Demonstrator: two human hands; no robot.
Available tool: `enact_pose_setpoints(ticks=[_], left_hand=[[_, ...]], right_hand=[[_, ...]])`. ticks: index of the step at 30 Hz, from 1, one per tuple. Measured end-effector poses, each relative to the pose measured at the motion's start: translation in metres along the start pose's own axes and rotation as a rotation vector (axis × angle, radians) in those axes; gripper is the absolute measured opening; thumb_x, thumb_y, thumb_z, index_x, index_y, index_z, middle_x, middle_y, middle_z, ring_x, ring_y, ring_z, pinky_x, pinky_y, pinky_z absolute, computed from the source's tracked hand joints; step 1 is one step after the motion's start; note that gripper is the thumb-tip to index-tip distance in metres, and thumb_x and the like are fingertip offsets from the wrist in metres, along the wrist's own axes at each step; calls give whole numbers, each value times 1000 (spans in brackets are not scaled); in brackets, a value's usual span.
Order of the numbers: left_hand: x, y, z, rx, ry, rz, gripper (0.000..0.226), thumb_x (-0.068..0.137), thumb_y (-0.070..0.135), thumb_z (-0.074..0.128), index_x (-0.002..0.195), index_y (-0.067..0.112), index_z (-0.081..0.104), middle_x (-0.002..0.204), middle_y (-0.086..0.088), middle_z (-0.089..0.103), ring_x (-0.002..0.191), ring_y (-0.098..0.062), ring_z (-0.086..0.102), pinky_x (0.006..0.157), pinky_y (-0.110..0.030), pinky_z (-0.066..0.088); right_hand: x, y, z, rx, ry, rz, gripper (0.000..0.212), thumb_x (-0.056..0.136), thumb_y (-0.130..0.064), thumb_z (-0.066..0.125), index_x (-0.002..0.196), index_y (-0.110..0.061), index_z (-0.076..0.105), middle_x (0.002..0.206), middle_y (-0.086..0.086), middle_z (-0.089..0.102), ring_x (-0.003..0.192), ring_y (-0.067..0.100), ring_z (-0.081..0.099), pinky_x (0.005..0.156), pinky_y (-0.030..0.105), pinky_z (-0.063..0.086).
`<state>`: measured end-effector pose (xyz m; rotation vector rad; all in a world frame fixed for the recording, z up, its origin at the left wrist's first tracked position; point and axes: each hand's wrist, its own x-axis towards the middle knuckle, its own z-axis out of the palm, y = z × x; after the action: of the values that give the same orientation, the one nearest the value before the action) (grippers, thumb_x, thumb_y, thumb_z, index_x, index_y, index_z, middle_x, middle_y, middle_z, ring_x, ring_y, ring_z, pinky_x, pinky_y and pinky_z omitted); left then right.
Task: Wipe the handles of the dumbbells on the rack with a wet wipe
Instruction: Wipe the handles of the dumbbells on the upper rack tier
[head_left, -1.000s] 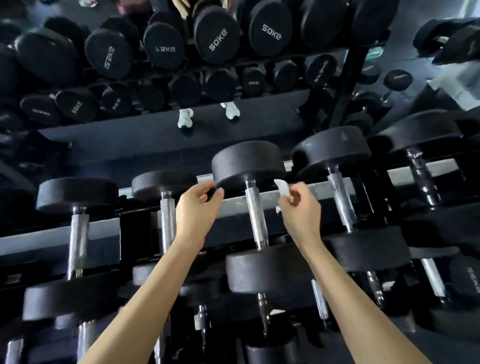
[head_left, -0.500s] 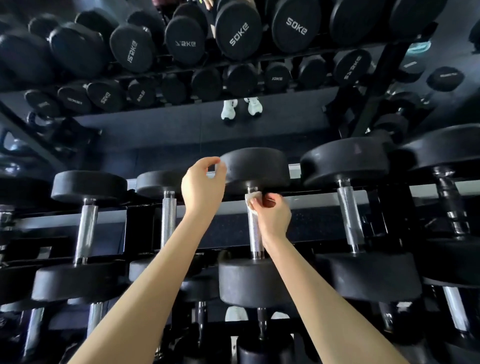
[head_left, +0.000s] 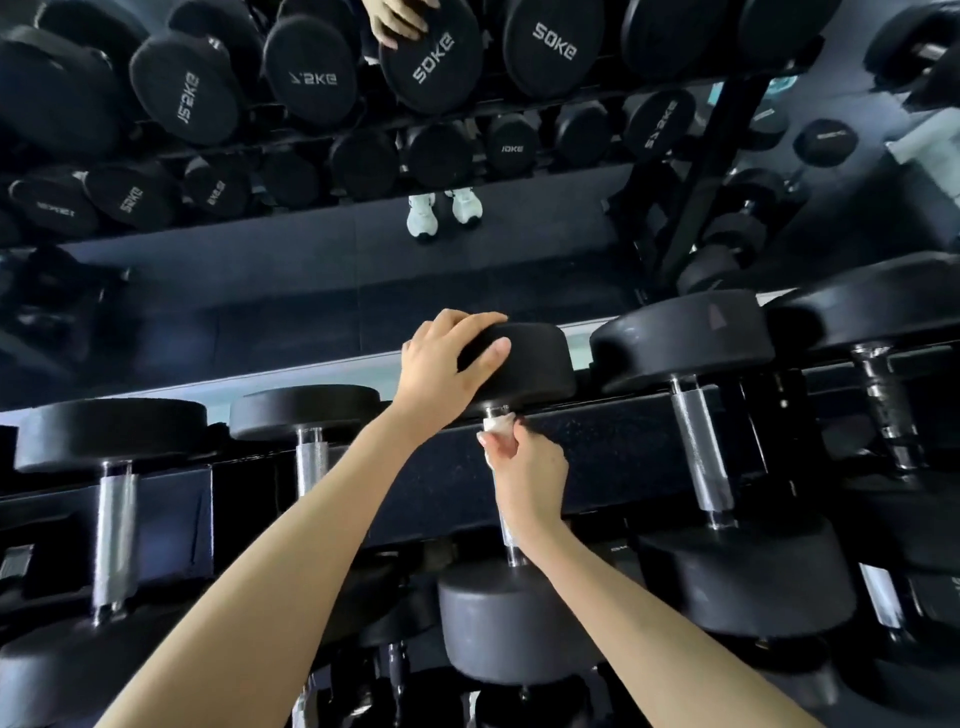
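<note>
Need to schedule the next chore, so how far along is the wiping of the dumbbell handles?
Done: no handle looks visibly wiped, so none confirmed. In hand: the right hand grips the white wet wipe around the top of the middle dumbbell's chrome handle, while the left hand holds its black rubber head. Left: that handle's lower part, and likely the left neighbour's chrome handle and the right neighbour's chrome handle.

White wet wipe (head_left: 497, 422) bunched around chrome handle (head_left: 511, 543) of black dumbbell (head_left: 537, 358) on rack (head_left: 602, 462).
</note>
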<state>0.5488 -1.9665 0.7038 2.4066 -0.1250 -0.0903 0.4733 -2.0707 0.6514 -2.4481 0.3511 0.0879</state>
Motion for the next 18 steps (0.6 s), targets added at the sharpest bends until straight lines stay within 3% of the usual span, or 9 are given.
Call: enact_pose_setpoints(ticks=[3,5,7,10,14,16,18], left_hand=[[2,-2,1,-1,18,6,50,85,55,38,127,33,55,119,7,52,113,-16,45,103,-32,26],[3,-3,3,-4,21,10,51,85,57,37,127,34,56,118,7,52,113,-16,44,100,-28,22],[3,-4,4,-11,32,15,55,83,61,35,126,34,56,118,7,52,112,-16,44,100,-29,22],[3,-4,6,-12,54,16,52,85,59,35,125,33,57,118,6,53,111,-17,44,100,-31,23],[4,-4,6,-22,68,10,46,87,54,39,124,34,58,117,6,52,111,-18,44,102,-33,24],[4,-4,7,-26,77,11,39,91,50,44,123,34,58,118,6,52,111,-18,44,101,-32,23],[4,-3,7,-26,83,4,37,91,50,45,122,34,59,117,6,53,110,-18,44,101,-33,24]], right_hand=[[2,-7,-1,3,24,31,37,93,-42,51,96,-7,63,88,7,69,86,22,62,66,25,33],[4,-10,-1,97,32,100,36,88,-40,60,84,-5,66,77,9,69,75,22,62,64,26,33],[11,-9,-4,437,1,267,30,81,-28,72,72,0,66,67,14,68,62,17,59,61,28,43],[24,-3,-17,868,-203,490,17,72,-10,79,81,1,70,72,6,70,61,7,64,64,19,53],[45,8,-29,984,-514,578,27,70,-8,79,93,-4,66,96,10,71,91,22,68,91,39,52],[45,9,-28,996,-521,572,22,71,-6,78,90,-5,66,93,9,71,87,20,67,88,36,53],[38,6,-24,860,-413,441,15,72,-10,79,82,-8,68,79,3,70,73,13,66,70,22,54]])
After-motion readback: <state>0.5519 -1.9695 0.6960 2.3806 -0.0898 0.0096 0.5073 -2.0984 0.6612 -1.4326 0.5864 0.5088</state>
